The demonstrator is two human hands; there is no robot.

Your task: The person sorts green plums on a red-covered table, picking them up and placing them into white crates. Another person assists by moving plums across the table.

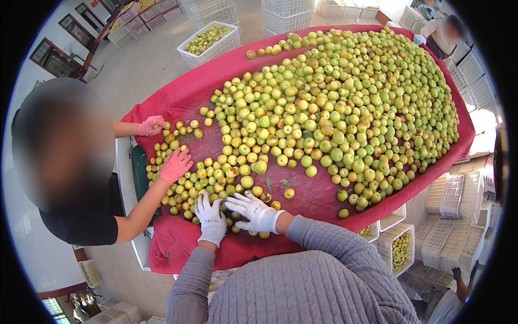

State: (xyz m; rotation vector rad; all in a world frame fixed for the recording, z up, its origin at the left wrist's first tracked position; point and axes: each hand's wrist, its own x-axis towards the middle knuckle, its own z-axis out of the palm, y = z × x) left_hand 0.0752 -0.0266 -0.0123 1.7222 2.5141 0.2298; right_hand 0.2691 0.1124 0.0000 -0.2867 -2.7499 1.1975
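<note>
Green and yellow jujube-like fruit (291,107) lies in a large heap over a red cloth (182,91) that covers a long table. At the near left part of the cloth, my left hand (211,218), in a white glove, rests palm down on the fruit with its fingers apart. Just right of it, my right hand (255,211), gloved alike, reaches leftward over more fruit, its thumb spread and fingertips near the left hand. Neither hand visibly grips a fruit, though the undersides of both are hidden. A few green leaves (268,184) lie on the cloth beyond the right hand.
At the left, a co-worker's pink-gloved hands (175,165) touch fruit beside a green chute-like opening (140,170). Another person (441,36) stands at the far right corner. White plastic crates, one filled with fruit (208,40), stand beyond the table; stacked crates (453,198) are at the right.
</note>
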